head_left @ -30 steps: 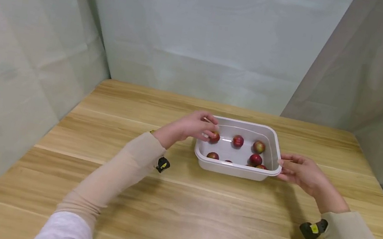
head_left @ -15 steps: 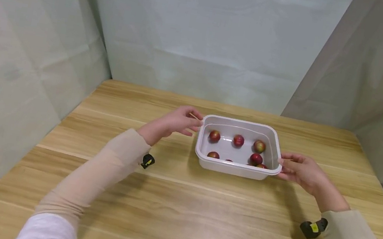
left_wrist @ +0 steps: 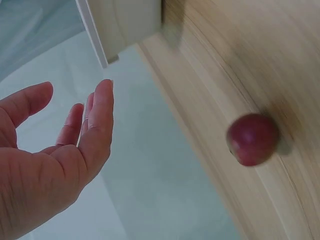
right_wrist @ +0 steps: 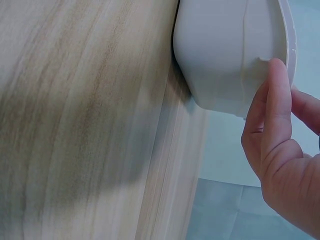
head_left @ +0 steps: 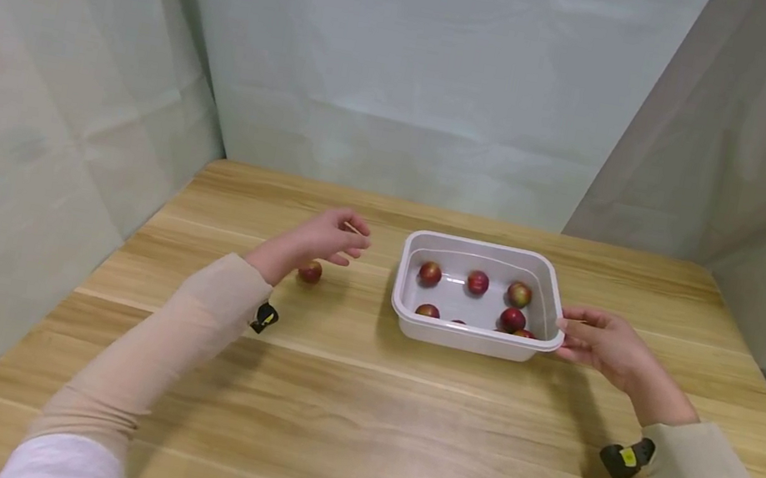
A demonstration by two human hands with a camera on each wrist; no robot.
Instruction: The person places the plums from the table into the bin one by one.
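The left hand hangs over the surface with fingers loosely spread and nothing in its grasp. A small red fruit lies or rolls just below the wrist, at about 9 o'clock from the white tub and well apart from it. In the left wrist view this fruit looks blurred, so it may well be moving. Being round on smooth wood, it could roll on toward the near or left edge and drop off, since nothing around it would stop it.

The right hand holds the tub's rim at 3 o'clock, thumb on the lip and fingers curled beneath. Five fruits and part of a sixth show inside, seemingly in a little water. If that grip lifts or tilts the tub, the fruits could shift to one side and liquid could spill over the low wall.
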